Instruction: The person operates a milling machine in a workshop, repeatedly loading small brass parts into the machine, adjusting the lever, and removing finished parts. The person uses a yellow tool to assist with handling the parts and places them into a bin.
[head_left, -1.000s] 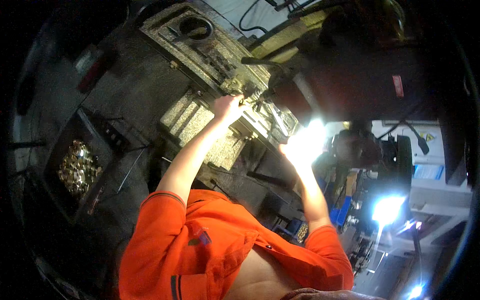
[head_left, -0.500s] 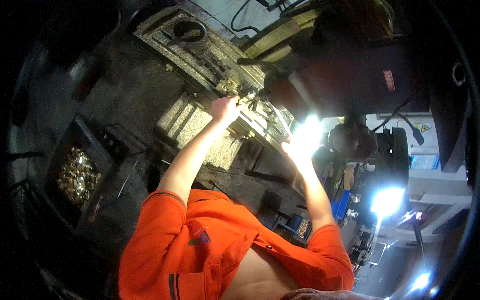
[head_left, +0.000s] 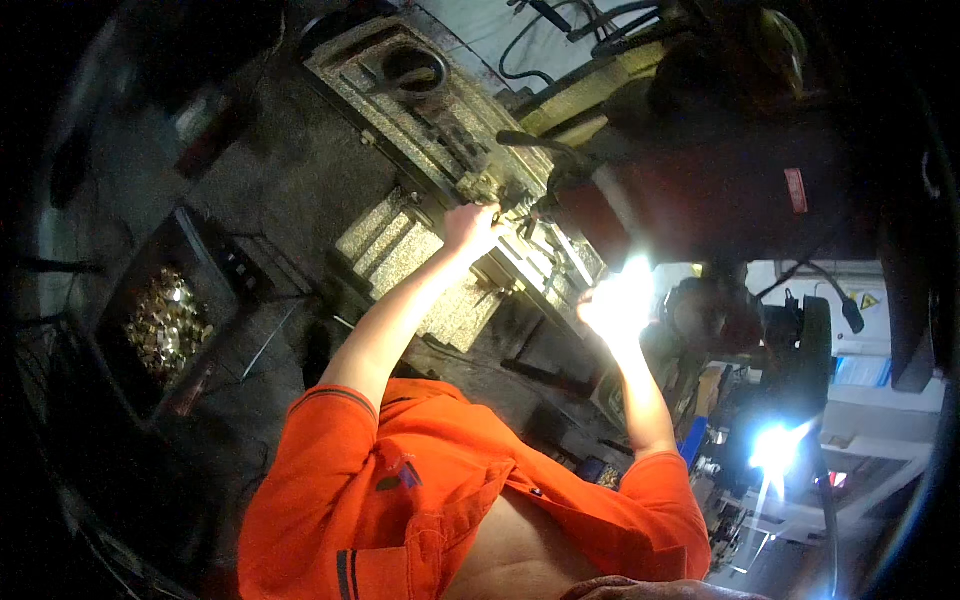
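Observation:
My left hand point(head_left: 470, 232) reaches to the near edge of a long metal machine table point(head_left: 345, 62) strewn with chips. Its fingers are curled closed beside a small metal fixture point(head_left: 483, 187); what they hold, if anything, is hidden. Further right, my right hand point(head_left: 616, 308) is raised near the right end of the table. Lamp glare washes it out, so its fingers and anything in them cannot be made out. Between the two hands lie metal bars and clamp parts point(head_left: 540, 255) on the table.
A dark red machine body point(head_left: 690, 180) overhangs the right side, with a black lever point(head_left: 535, 140) near the fixture. Below the table is a chip-covered stepped block point(head_left: 395, 245). At left stands a dark bin point(head_left: 185, 235) of small shiny metal pieces. A bright lamp point(head_left: 780, 448) shines at lower right.
The whole scene has shifted right and slightly down in the picture. Both hands keep nearly the same places at the machine; no grasp or release shows.

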